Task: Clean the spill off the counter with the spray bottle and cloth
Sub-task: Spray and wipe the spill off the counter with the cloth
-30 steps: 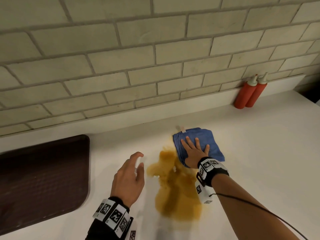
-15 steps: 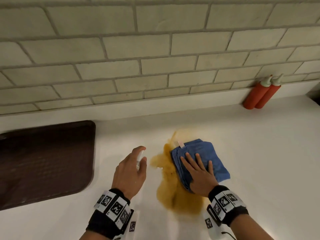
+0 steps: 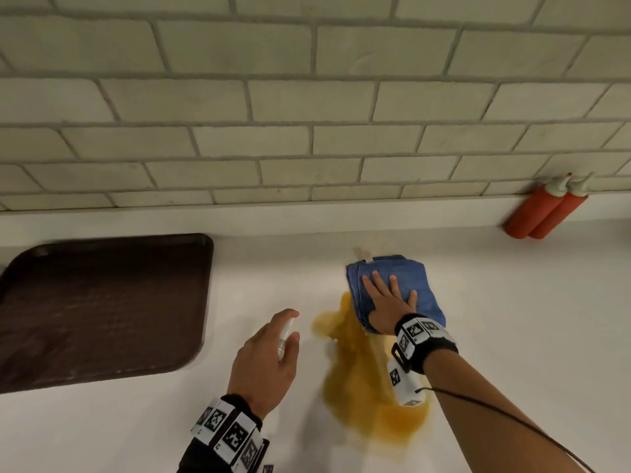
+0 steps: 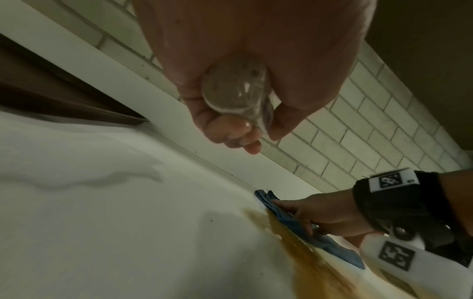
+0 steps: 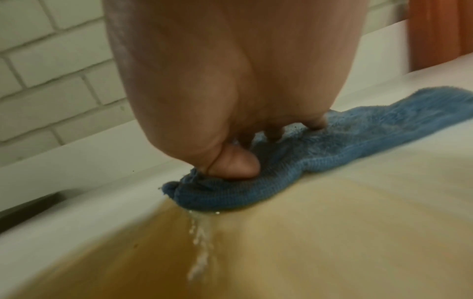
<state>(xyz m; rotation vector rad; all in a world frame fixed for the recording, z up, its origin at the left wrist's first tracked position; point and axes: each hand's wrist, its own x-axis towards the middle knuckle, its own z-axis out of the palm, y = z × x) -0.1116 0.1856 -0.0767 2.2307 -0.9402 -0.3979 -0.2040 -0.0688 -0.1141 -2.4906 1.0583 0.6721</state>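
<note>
A folded blue terry cloth point(image 3: 406, 285), soft and absorbent, is pressed flat at the far right edge of the amber liquid spill point(image 3: 368, 387) by the right hand point(image 3: 389, 305), fingers straight and spread. A small clear plastic spray bottle point(image 3: 285, 336), judged light and slick, is gripped to the left by the left hand point(image 3: 264, 367), fingers curled round it.

Brown tray point(image 3: 102, 312): flat on counter, well left of left-hand fingers, textured inner surface, raised rim. 
Two red squeeze bottles point(image 3: 546, 209): white nozzle caps, side by side, touching, against backsplash, well beyond and right of right-hand fingers. 
Tiled wall point(image 3: 307, 114): pale brick-pattern tiles, grey grout, beyond all fingers.
</note>
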